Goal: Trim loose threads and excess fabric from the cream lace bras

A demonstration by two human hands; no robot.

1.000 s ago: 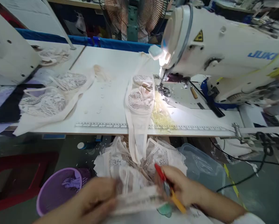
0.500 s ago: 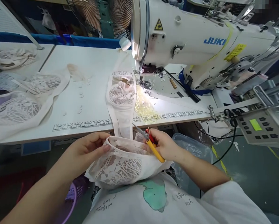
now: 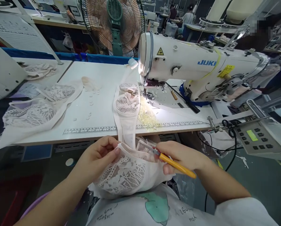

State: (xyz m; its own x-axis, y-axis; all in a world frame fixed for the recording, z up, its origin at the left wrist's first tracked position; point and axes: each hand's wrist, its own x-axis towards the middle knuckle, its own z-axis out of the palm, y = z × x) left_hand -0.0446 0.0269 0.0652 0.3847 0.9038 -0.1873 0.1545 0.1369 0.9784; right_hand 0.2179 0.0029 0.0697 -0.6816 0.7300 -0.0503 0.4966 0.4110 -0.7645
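Note:
A white lace bra (image 3: 126, 171) lies across my lap, one cup facing up. My left hand (image 3: 103, 157) pinches its upper edge between thumb and fingers. Small scissors with a yellow handle (image 3: 177, 164) are in my right hand (image 3: 178, 153), their blades pointing left over the far edge of the cup and partly hidden by cloth. Another lace cup with a white band (image 3: 127, 106) rests on the table and hangs over its front edge toward the piece in my lap.
A JUKI sewing machine (image 3: 178, 62) stands at the back right, its needle area lit. More lace bra pieces (image 3: 34, 113) lie on the left of the table. A printed ruler (image 3: 91, 130) runs along the front edge. Behind are a fan (image 3: 115, 28) and, farther off, people. A control panel (image 3: 255, 135) sits at right.
The view has tilted up, showing more of the room. In my right hand the scissors have turned flatter, with the handle swung out to the right. My left hand still pinches the bra edge.

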